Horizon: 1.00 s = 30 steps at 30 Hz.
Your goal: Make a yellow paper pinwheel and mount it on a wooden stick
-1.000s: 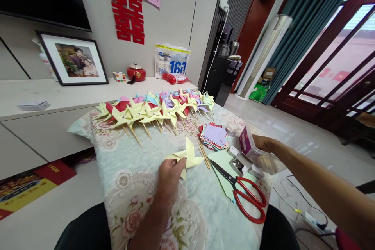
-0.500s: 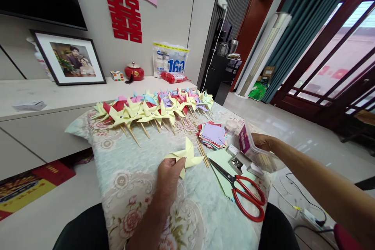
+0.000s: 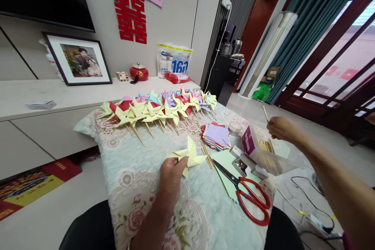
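My left hand (image 3: 172, 172) pinches the centre of a pale yellow paper pinwheel (image 3: 189, 155) lying on the flowered cloth (image 3: 140, 187). My right hand (image 3: 279, 128) is raised above a clear plastic box of wooden sticks (image 3: 268, 155) and pinches one thin wooden stick (image 3: 265, 113), which points upward. A few loose sticks (image 3: 206, 154) lie just right of the pinwheel.
A row of several finished pinwheels on sticks (image 3: 159, 109) lines the far side of the cloth. A stack of coloured paper squares (image 3: 217, 136), a small round jar (image 3: 235, 126), a tin of pins (image 3: 241, 164) and red-handled scissors (image 3: 249, 197) lie at right. Cables trail on the floor (image 3: 310, 203).
My right hand has lifted out of the stick box and now holds one stick up. My left hand stays on the yellow pinwheel.
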Tool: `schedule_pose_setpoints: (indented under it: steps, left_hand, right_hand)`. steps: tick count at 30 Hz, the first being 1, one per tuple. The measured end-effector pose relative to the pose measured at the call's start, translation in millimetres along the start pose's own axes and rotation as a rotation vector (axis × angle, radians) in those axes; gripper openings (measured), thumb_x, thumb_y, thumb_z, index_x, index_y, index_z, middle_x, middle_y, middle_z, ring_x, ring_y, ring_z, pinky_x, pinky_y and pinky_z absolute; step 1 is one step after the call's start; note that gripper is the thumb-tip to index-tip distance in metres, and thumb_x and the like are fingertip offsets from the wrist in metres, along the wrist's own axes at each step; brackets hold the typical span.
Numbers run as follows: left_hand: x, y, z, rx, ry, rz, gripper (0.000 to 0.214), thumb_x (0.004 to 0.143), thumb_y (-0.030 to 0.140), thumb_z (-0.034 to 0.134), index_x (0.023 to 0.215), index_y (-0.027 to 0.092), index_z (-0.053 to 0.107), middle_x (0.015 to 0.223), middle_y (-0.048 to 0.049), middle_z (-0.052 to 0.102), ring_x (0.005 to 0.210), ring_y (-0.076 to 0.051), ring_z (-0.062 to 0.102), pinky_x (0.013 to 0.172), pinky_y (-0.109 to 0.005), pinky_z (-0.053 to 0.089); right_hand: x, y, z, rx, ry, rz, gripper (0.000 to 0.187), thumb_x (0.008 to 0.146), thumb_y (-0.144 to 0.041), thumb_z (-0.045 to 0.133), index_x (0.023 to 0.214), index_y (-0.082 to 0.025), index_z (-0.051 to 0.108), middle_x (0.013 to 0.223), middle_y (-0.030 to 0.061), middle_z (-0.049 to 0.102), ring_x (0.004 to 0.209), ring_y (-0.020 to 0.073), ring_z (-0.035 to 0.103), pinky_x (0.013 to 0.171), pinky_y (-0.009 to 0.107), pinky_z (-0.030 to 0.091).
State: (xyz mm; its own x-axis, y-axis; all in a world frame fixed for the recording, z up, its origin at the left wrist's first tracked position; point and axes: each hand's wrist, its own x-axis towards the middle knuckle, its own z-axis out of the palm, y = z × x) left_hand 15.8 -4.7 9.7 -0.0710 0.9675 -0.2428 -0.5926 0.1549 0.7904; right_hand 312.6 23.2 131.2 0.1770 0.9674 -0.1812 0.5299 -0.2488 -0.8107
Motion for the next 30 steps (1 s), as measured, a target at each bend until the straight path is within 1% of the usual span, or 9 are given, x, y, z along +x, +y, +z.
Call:
schedule_pose_setpoints:
  steps: [3, 8, 10, 13, 19, 23, 25, 27, 30]
  left_hand:
    - [0, 6, 0.9, -0.125, -0.018, 0.018, 0.021, 0.057, 0.026, 0.083, 0.072, 0.016, 0.073, 0.072, -0.0026, 0.076, 0.067, -0.018, 0.066, 0.065, -0.026, 0.051]
    - [2, 14, -4.6, -0.277, -0.078, 0.075, 0.017, 0.061, 0.027, 0.082, 0.071, 0.018, 0.071, 0.083, -0.0033, 0.077, 0.079, -0.019, 0.069, 0.072, -0.029, 0.054]
    - [2, 15, -5.9, -0.310, -0.104, 0.100, 0.016, 0.062, 0.027, 0.082, 0.069, 0.019, 0.070, 0.083, -0.0031, 0.077, 0.080, -0.019, 0.070, 0.073, -0.029, 0.055]
    - [1, 16, -4.9, -0.277, -0.162, 0.095, 0.017, 0.064, 0.029, 0.081, 0.071, 0.018, 0.071, 0.078, -0.0032, 0.075, 0.079, -0.021, 0.070, 0.072, -0.030, 0.054]
    - [-4, 11, -2.9, -0.189, -0.221, 0.070, 0.021, 0.068, 0.026, 0.078, 0.085, 0.017, 0.070, 0.077, -0.0031, 0.075, 0.080, -0.023, 0.072, 0.071, -0.030, 0.053]
    - [-6, 8, -2.3, -0.148, -0.196, 0.051, 0.026, 0.068, 0.023, 0.077, 0.091, 0.016, 0.069, 0.082, -0.0039, 0.076, 0.079, -0.021, 0.072, 0.072, -0.030, 0.052]
    - [-7, 7, -1.2, -0.123, -0.180, 0.061, 0.026, 0.067, 0.023, 0.077, 0.091, 0.015, 0.068, 0.081, -0.0038, 0.076, 0.077, -0.021, 0.071, 0.072, -0.030, 0.052]
    - [-7, 7, 0.0, -0.064, -0.163, 0.083, 0.024, 0.066, 0.022, 0.076, 0.087, 0.014, 0.068, 0.075, -0.0020, 0.075, 0.071, -0.019, 0.068, 0.071, -0.029, 0.051]
    - [-7, 5, 1.4, 0.071, -0.188, 0.075, 0.019, 0.061, 0.018, 0.076, 0.075, 0.015, 0.064, 0.066, 0.0018, 0.070, 0.061, -0.014, 0.061, 0.063, -0.025, 0.048]
  right_hand:
    - [-22, -4, 32, 0.040, -0.075, -0.012, 0.022, 0.081, -0.037, 0.073, 0.091, -0.019, 0.067, 0.084, 0.0056, 0.073, 0.069, 0.0194, 0.070, 0.057, 0.028, 0.053]
    - [-51, -3, 130, 0.309, -0.443, -0.045, 0.024, 0.081, -0.043, 0.065, 0.085, -0.021, 0.057, 0.063, -0.0026, 0.065, 0.048, 0.0132, 0.061, 0.048, 0.025, 0.047]
    - [-52, 1, 160, 0.403, -0.468, -0.028, 0.029, 0.073, -0.041, 0.072, 0.085, -0.019, 0.058, 0.058, -0.0054, 0.061, 0.046, 0.0108, 0.058, 0.049, 0.023, 0.045]
    - [-48, 6, 184, 0.436, -0.513, -0.016, 0.031, 0.070, -0.043, 0.075, 0.080, -0.017, 0.061, 0.060, -0.0051, 0.060, 0.047, 0.0086, 0.056, 0.051, 0.022, 0.044]
    - [-51, 13, 191, 0.415, -0.650, -0.038, 0.039, 0.073, -0.050, 0.078, 0.077, -0.015, 0.062, 0.062, -0.0037, 0.060, 0.049, 0.0081, 0.055, 0.051, 0.022, 0.043]
    - [-54, 21, 180, 0.437, -0.755, -0.065, 0.047, 0.072, -0.050, 0.082, 0.099, -0.015, 0.068, 0.076, 0.0011, 0.067, 0.061, 0.0131, 0.062, 0.060, 0.026, 0.049]
    - [-55, 24, 170, 0.484, -0.689, -0.132, 0.056, 0.071, -0.050, 0.083, 0.114, -0.017, 0.067, 0.094, 0.0053, 0.070, 0.074, 0.0164, 0.065, 0.066, 0.028, 0.051]
    - [-55, 23, 159, 0.530, -0.524, -0.199, 0.055, 0.077, -0.053, 0.078, 0.120, -0.019, 0.067, 0.103, 0.0077, 0.071, 0.088, 0.0196, 0.065, 0.073, 0.029, 0.051]
    - [-57, 19, 154, 0.625, -0.340, -0.250, 0.047, 0.080, -0.053, 0.075, 0.113, -0.020, 0.071, 0.103, 0.0075, 0.073, 0.095, 0.0218, 0.064, 0.082, 0.030, 0.049]
